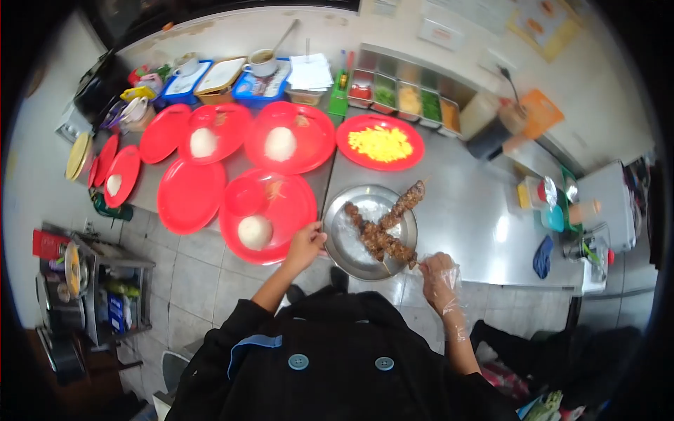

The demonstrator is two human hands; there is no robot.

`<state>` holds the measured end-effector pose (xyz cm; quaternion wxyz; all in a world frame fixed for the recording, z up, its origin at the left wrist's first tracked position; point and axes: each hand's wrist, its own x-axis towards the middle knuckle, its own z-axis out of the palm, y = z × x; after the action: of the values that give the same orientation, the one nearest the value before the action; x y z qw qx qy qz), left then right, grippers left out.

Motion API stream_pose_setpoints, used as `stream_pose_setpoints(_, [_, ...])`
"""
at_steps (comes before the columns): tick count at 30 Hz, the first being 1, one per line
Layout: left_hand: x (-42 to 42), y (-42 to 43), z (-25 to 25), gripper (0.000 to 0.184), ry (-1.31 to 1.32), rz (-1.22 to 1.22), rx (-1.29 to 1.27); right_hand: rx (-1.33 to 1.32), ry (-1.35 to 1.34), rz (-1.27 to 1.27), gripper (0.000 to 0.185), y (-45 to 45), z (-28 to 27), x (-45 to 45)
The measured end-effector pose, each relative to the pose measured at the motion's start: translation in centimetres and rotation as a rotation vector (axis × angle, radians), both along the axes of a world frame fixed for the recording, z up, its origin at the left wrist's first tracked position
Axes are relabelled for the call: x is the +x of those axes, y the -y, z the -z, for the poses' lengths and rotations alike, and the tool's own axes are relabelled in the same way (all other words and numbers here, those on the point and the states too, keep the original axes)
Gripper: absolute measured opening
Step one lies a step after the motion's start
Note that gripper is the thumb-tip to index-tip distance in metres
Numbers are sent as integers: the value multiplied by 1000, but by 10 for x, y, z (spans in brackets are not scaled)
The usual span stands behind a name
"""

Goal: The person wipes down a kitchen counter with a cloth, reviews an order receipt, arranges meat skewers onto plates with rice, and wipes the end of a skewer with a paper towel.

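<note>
A round metal plate (pixel 338 256) sits at the front edge of the steel counter, with crossed skewers of browned meat (pixel 404 203) on it. My left hand (pixel 307 247) is closed on the plate's left rim, thumb and fingers at the edge. In a clear plastic glove, my right hand (pixel 439 279) pinches the stick end of the meat skewer (pixel 397 249) that points toward the lower right. Left of the metal plate is a red oval plate (pixel 298 203) carrying a white rice mound (pixel 254 232) and a small red bowl (pixel 245 196).
More red plates (pixel 191 195) cover the left counter, some with rice. Behind the metal plate lies a red plate of chopped yellow food (pixel 380 144). A steel topping rack (pixel 404 102) and bottles (pixel 481 112) line the wall. A blue cloth (pixel 542 257) lies at right.
</note>
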<state>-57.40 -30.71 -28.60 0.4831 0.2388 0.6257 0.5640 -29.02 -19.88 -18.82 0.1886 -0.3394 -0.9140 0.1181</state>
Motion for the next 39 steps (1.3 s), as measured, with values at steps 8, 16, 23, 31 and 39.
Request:
stream_pose_setpoints(8, [17, -40, -51, 26, -1061, 76, 218, -163, -147, 184, 7, 28, -2, 14])
stream_pose_setpoints(16, [25, -62, -40, 18, -721, 191, 116, -358, -252, 264, 9, 37, 0, 8])
stream_pose_setpoints(23, [22, -66, -65, 12, -1084, 138, 373, -424, -268, 275, 8, 46, 2, 11])
stream_pose_setpoints(31, [10, -64, -65, 11, -1175, 48, 382, -393, -267, 293, 7, 51, 5, 19])
stream_pose_setpoints(39, [-28, -22, -74, 13, -1117, 50, 334, -901, -401, 496, 13, 49, 29, 26])
